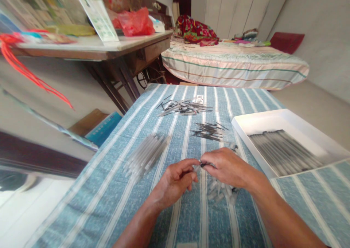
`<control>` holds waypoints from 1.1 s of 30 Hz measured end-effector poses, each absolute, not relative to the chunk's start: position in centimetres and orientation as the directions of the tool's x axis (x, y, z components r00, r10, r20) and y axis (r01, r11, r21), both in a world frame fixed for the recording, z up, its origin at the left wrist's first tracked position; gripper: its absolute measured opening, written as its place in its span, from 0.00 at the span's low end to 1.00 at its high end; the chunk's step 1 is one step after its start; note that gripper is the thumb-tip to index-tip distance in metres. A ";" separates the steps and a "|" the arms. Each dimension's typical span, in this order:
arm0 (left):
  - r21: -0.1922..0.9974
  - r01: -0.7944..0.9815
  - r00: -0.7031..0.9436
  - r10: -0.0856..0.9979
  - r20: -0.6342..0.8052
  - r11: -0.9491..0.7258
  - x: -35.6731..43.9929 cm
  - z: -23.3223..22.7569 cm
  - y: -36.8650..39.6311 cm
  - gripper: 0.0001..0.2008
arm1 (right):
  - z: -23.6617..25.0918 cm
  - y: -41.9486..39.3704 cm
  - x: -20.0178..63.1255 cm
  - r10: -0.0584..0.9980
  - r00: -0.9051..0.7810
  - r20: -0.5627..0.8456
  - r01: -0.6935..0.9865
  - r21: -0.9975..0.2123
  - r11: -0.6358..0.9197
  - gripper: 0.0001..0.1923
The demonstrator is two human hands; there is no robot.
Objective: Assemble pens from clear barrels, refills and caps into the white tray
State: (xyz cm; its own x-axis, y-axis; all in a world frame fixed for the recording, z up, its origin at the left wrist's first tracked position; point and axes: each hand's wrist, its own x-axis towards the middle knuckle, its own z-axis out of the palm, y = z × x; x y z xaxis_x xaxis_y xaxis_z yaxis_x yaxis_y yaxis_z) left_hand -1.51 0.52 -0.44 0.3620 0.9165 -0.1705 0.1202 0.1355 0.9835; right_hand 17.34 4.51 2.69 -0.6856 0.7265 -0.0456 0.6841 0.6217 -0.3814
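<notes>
Over the middle of the striped cloth, my left hand (179, 178) and my right hand (225, 166) almost meet at the fingertips. My left fingers pinch a small clear pen part (196, 168). A thin dark pen part (202, 164) is gripped in my right fingers, its tip pointing at the left hand; the rest is mostly hidden. Beneath and beside my right hand lies a pile of small clear pieces (222, 191) with some black bits. To the left is a bundle of translucent pen barrels (147, 153). Black, slender pen refills (209, 131) lie just beyond my hands.
Farther back is a mixed heap of thin black and clear pieces (186, 107). A white box (255, 117) at right holds a row of grey pens (284, 151). A wooden desk (109, 53) stands at left; a bed (232, 64) is behind the table.
</notes>
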 end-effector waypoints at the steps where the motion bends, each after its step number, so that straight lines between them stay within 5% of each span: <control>1: 0.983 0.123 0.362 0.917 -0.170 0.134 -1.5 -0.5 0.5 0.14 | 2.7 4.5 17.3 0.727 -0.685 -0.052 0.687 -0.377 0.621 0.09; 20: 0.972 0.145 0.353 0.908 -0.226 0.185 -1.3 -0.3 0.4 0.09 | 2.2 4.1 16.8 0.715 -0.698 -0.048 0.684 -0.342 0.645 0.09; 33: 0.971 0.130 0.362 0.901 -0.237 0.203 -1.6 -0.5 0.5 0.09 | 1.5 5.2 17.7 0.736 -0.677 -0.014 0.444 -0.805 0.393 0.07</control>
State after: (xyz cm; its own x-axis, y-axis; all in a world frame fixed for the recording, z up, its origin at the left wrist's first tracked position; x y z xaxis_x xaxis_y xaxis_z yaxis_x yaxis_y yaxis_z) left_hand -1.65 0.51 -0.49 0.3623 0.9015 -0.2367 0.1295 0.2028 0.9706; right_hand 17.70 5.21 1.52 -0.6772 0.7356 -0.0142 0.4442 0.3934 -0.8049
